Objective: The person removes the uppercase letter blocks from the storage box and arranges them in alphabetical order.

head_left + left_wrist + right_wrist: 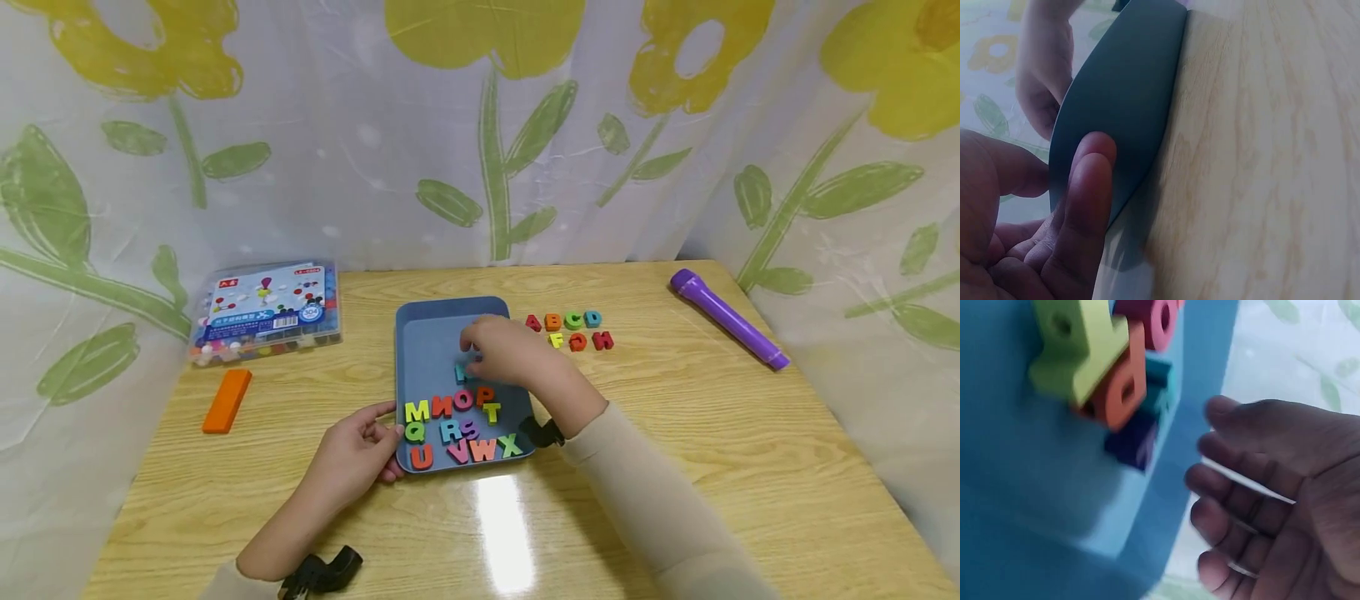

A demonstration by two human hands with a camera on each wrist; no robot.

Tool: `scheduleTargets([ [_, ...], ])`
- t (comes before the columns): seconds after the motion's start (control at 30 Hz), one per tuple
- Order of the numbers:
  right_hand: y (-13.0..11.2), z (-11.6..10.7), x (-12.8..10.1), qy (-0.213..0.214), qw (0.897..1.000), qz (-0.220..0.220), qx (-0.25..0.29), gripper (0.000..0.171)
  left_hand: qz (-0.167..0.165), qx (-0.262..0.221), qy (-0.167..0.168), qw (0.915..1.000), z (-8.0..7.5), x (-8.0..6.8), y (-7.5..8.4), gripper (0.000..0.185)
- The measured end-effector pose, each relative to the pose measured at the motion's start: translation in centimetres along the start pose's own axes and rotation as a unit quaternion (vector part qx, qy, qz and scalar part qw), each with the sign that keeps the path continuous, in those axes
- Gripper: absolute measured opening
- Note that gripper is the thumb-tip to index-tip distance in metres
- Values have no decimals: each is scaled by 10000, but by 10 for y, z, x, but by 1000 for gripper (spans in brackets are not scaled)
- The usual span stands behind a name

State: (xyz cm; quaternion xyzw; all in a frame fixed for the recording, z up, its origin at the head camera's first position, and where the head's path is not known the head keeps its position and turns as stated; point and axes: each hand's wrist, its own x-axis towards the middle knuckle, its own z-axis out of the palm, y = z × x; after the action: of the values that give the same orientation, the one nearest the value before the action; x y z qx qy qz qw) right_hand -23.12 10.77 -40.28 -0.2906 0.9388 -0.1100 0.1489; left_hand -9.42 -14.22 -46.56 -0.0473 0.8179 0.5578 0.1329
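A blue-grey tray (427, 342) lies on the table with colourful letter pieces in its near half, such as a yellow M (417, 411), an orange-red U (422, 457) and a green X (510, 446). My left hand (356, 454) pinches the tray's near left edge, thumb at the rim and fingertips (1094, 165) against the outer wall. Over the tray's far right part, my right hand (510, 350) is relaxed with nothing in its fingers. Just below its fingers sits a teal letter (461, 372), partly hidden. A dark purple letter (1132, 447) shows close to those fingers in the right wrist view.
Right of the tray, letters lie in two rows, including a green C (573, 320) and a red H (602, 340). A purple toy microphone (727, 318) lies farther right. To the left are a clear box of coloured parts (266, 312) and an orange block (227, 401).
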Motion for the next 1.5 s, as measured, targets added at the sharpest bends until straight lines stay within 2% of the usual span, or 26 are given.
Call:
scheduleTargets([
  [0.23, -6, 16, 13, -402, 9983, 337, -270, 29, -36, -41, -37, 10000, 2, -1, 0, 51],
  [0.6, -7, 19, 13, -290, 9983, 270, -429, 26, -26, -32, -38, 10000, 3, 0, 0, 51],
  [0.7, -5, 13, 9, -185, 9993, 176, -275, 24, -18, -22, -43, 10000, 3, 0, 1, 51],
  [0.87, 2, -9, -5, 119, 9994, 109, 320, 27, -2, -26, -36, 10000, 3, 0, 2, 51],
  [1.0, 14, -30, -24, 462, 9954, 292, 782, 32, -20, -22, -36, 10000, 3, 0, 2, 51],
  [1.2, 44, -50, -56, 863, 9893, 672, 964, 30, -15, -18, -43, 10000, 3, 0, 2, 51],
  [1.33, 70, -50, -74, 953, 9857, 914, 1047, 28, -6, -11, -39, 10000, 3, 0, 1, 51],
  [1.5, 98, -34, -90, 861, 9833, 1211, 1049, 27, -46, 80, -33, 10000, 2, 0, 1, 51],
])
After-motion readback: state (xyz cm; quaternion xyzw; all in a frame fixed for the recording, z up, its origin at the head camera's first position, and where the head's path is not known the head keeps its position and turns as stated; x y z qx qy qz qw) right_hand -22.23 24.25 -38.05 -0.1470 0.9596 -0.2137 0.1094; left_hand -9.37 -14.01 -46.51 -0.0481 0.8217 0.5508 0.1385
